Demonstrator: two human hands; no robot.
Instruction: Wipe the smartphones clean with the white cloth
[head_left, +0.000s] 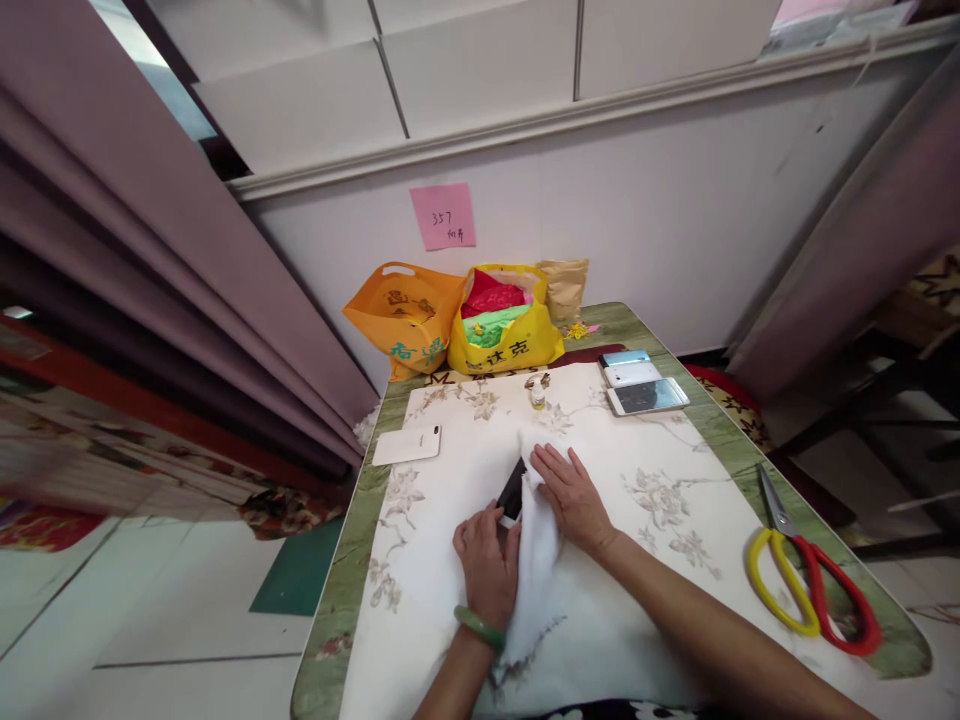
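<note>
On the table (330,645), a phone (409,446) lies left of the cloth (536,560), scissors (784,530) right, bags (506,345) behind

A pink note (444,218) is on the white wall (637,200) above an orange bag (405,325) beside a yellow bag (529,342).

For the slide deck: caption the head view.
Left hand touches a flat black object; right hand rests on white cloth.

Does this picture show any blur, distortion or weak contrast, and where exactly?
Head view: the curtain at left leans steeply, likely wide-lens distortion; head view: the floral fabric at lower left looks blurred; head view: the white cloth nearly blends with the pale tablecloth.
</note>
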